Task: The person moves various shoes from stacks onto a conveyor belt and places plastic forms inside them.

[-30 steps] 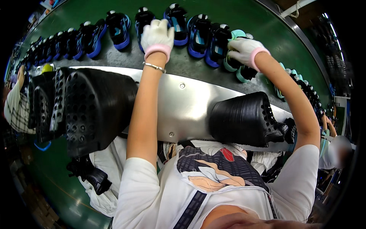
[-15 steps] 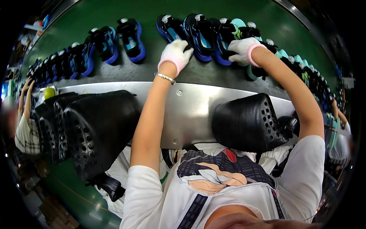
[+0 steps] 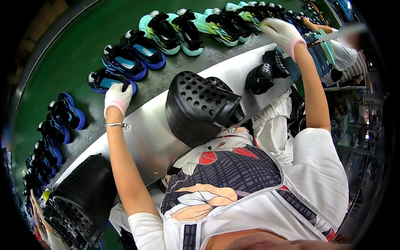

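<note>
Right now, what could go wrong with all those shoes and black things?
The left hand is at a blue-soled shoe close to the next shoe, so a nudge might shift both. The large black holed object on the metal ledge sits near the apron, so leaning in could knock it.

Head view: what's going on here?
A person in white gloves is handling shoes lined up along a green surface. The left hand is at the heel end of a black-and-blue shoe. The right hand is out by the mint-green shoes; whether it touches one isn't clear. Nearer the body, black perforated pieces sit on a metal ledge.
</note>
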Tool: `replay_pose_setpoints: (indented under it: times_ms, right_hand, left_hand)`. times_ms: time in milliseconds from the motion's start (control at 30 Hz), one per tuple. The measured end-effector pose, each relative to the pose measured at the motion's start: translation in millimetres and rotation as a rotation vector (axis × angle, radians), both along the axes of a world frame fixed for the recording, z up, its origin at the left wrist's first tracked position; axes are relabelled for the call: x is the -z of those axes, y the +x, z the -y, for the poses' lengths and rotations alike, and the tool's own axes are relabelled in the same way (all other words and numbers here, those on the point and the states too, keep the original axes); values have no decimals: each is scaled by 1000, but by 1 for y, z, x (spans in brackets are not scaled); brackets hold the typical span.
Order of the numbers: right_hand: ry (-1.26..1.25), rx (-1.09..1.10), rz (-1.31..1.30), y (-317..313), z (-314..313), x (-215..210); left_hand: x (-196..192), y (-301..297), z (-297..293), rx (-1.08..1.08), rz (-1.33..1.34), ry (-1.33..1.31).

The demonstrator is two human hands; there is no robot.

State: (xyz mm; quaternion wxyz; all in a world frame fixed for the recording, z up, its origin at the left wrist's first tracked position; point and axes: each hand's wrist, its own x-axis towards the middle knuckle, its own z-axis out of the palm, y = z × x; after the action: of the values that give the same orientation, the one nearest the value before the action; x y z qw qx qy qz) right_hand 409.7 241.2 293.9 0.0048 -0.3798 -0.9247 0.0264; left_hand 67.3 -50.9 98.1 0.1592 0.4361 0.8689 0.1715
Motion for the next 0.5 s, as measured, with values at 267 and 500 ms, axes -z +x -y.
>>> replay_pose_setpoints:
  times_ms: [267,500]
  right_hand:
    - [-30,273,22,151,-3,64]
    - [-115,291,-95,178,-16,103]
  left_hand:
    - [10,-6,10,6,8,32]
    - [5,3,27,-61,-122,165]
